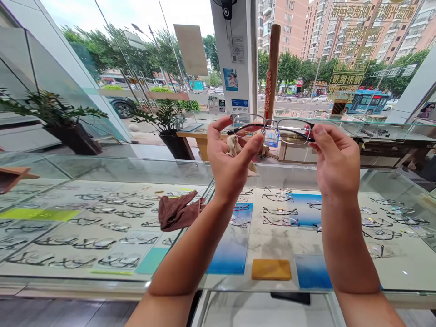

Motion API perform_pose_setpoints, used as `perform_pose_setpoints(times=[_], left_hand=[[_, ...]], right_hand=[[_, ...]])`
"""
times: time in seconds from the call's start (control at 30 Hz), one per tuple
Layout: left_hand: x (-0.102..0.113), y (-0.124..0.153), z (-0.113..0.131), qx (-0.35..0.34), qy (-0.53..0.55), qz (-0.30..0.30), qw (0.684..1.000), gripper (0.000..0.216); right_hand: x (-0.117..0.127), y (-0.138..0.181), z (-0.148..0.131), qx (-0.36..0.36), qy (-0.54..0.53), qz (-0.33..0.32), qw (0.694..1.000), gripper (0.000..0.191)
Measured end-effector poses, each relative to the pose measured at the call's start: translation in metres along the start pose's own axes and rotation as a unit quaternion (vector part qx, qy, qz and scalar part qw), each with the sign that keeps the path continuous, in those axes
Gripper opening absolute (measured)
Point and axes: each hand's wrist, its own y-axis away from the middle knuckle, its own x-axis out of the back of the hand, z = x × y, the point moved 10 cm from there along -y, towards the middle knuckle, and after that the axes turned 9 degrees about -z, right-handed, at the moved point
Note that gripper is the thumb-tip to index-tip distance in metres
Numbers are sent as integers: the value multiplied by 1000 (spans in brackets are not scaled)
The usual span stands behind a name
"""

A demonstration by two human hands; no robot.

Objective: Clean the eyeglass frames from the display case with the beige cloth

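A pair of eyeglasses [293, 131] with thin metal rims and dark temples is held up in front of me, above the glass counter. My left hand [235, 156] grips its left side, fingers curled at the lens edge. A crumpled pale cloth [233, 146] is also tucked in that hand. With thumb and fingers pinched, my right hand [337, 156] holds the frame's right end near the hinge. A small blue tag [271, 137] shows below the bridge; whether it is attached to the glasses I cannot tell.
Beneath my arms is a glass display counter [136, 165] with rows of eyeglasses [117, 260] inside. On its top lie a brown cloth [177, 211] and, apparently, a yellow-brown block [271, 269]. Potted plants [173, 141] and another display case [391, 131] stand beyond, before large windows.
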Motion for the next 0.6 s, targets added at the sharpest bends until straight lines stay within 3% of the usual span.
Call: perform_pose_setpoints(times=[0.37, 0.5, 0.6], left_hand=[[-5, -1, -13, 53, 26, -26, 998, 75], [-13, -1, -26, 148, 121, -48, 980, 64], [-34, 6, -28, 238, 204, -116, 942, 50]], right_hand=[[-6, 1, -4, 24, 58, -29, 998, 32], [-19, 9, -27, 98, 61, -84, 990, 32], [-35, 14, -38, 129, 102, -152, 975, 38]])
